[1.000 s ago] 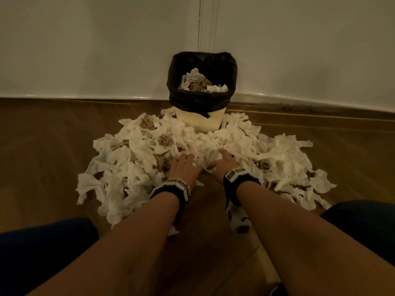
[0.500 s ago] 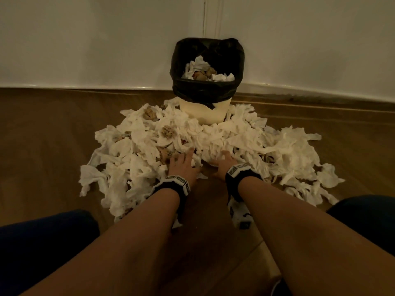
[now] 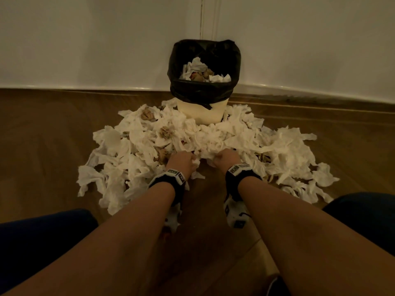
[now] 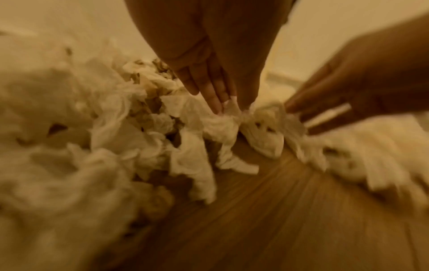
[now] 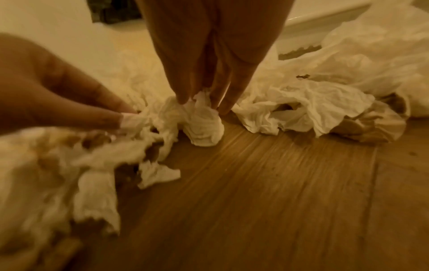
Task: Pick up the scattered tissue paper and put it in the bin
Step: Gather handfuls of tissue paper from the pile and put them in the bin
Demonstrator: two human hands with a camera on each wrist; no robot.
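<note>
White tissue paper [image 3: 215, 137] lies in a wide crumpled pile on the wooden floor, with a few brown wads mixed in. Behind the pile a cream bin [image 3: 201, 113] with a black liner [image 3: 203, 90] stands against the wall, tissue showing at its top. At the pile's near edge my left hand [image 3: 186, 161] and right hand [image 3: 222, 159] sit side by side, fingers curled into the paper. The left wrist view shows my left hand [image 4: 223, 104] pinching a bunch of tissue [image 4: 223, 124]. My right hand [image 5: 199, 99] pinches a white wad [image 5: 204, 126] off the floor.
A white wall [image 3: 106, 39] and skirting run behind the bin. Bare wooden floor [image 3: 205, 210] lies between my forearms and the pile. My dark-clothed knees [image 3: 38, 238] sit at the lower left and right. Tissue spreads further to the right [image 3: 299, 165].
Both hands lay with fingers spread on the pile's near edge; now their fingers have curled in and gathered tissue. The bin sits a little higher and closer in view.
</note>
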